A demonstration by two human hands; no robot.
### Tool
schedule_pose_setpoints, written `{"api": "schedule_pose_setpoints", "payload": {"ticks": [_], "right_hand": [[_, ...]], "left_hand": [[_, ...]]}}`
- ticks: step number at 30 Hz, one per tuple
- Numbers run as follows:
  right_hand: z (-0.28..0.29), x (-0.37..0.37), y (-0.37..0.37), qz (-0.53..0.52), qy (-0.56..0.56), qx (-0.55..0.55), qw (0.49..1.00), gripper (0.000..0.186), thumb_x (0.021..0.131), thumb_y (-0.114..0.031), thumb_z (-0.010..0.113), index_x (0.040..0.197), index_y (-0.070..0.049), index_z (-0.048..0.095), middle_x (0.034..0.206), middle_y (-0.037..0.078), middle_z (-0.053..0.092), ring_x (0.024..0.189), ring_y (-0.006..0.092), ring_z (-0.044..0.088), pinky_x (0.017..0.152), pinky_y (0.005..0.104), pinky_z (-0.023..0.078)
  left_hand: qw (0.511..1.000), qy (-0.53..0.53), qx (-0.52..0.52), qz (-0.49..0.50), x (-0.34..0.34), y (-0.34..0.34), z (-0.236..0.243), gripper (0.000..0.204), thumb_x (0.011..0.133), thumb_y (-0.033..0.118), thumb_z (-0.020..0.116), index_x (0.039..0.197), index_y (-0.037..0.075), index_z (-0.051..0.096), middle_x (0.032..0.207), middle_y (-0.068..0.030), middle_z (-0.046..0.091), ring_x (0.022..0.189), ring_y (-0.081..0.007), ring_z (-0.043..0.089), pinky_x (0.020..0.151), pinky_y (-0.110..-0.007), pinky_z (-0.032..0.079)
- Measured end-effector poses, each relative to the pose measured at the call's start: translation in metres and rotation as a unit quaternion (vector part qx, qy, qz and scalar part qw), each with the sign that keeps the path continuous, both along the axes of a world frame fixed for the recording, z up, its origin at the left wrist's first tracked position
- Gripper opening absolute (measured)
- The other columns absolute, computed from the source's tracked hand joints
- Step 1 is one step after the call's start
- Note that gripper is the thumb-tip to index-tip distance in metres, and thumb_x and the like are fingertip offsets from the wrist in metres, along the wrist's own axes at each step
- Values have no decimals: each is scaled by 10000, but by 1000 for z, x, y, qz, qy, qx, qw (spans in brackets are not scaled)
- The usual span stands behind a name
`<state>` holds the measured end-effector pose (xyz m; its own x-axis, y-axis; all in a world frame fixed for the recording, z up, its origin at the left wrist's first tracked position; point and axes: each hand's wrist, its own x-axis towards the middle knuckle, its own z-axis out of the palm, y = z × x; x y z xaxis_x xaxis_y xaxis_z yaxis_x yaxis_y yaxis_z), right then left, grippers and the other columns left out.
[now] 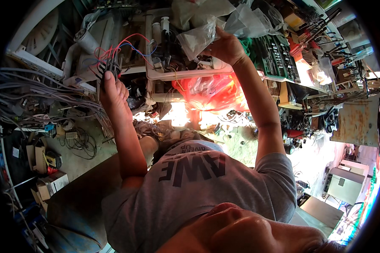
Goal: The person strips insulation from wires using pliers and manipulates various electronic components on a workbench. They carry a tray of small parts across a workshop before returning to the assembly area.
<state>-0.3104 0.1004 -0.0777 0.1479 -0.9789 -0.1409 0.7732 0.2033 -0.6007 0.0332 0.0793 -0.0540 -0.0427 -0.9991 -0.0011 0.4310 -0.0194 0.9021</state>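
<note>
- Your left hand [115, 95] is closed around a wired bundle [112, 66], with the thumb pressing on the dark, thin parts. It is outside the left edge of the white tray [162, 76].
- From this bundle the red and blue wires [133, 37] spread upward and curve to the right, toward the tray's left edge. Whether they touch it, I cannot tell.
- Your right hand [230, 48] is reaching over the right part of the tray. Its grip seems to pinch the right side of a clear bag [197, 41]; some fingers are hidden, so the firmness I cannot judge.
- The clear bag is tilted above the tray, and its pale content is not clear enough to name.
- Around it, a red bag [211, 90] is below the tray's front edge, and a green tool case [278, 57] is beyond the right edge.
- The step in hand, I judge, is handling this bag while you keep the bundle aside.
- The next move probably calls for a secure right pinch, and for the left wires to stay free from the tray's edge.
</note>
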Motion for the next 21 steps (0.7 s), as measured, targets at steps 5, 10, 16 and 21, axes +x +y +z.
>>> {"api": "schedule_pose_setpoints", "payload": {"ticks": [5, 10, 16, 21], "right_hand": [[-7, -8, 0, -2, -28, -9, 1000, 532, 1008, -382, 340, 1410, -35, 350, 1435, 192, 398, 1294, 386, 407, 1059, 595, 289], [-7, -13, 4, 37, -49, -52, 997, 496, 1006, -384, 353, 1348, -34, 433, 1412, 203, 423, 1281, 373, 425, 1067, 569, 305], [-1, -50, -6, -23, -102, -130, 986, 346, 998, -269, 401, 1210, -40, 550, 1124, 123, 609, 1102, 279, 551, 1028, 457, 404], [-8, -92, -12, -93, 29, -127, 987, 360, 989, -231, 400, 1247, -3, 504, 1161, 128, 595, 1077, 273, 572, 1016, 436, 420]], "left_hand": [[1000, -19, -3, -6, -1, 2, 3, 455, 926, 424, 587, 626, 170, 358, 556, 77, 310, 465, -26, 251, 428, -213, 191], [1000, -21, -4, -7, -1, 1, 0, 450, 925, 425, 588, 633, 169, 358, 558, 79, 305, 467, -25, 249, 430, -212, 192], [1000, -4, -18, 25, -3, 2, 1, 335, 916, 390, 599, 729, 152, 456, 558, 96, 281, 467, -6, 230, 426, -196, 171], [996, -29, -59, 56, -12, -2, -2, 280, 904, 343, 619, 753, 140, 500, 563, 107, 270, 465, 4, 215, 430, -209, 147]]}}
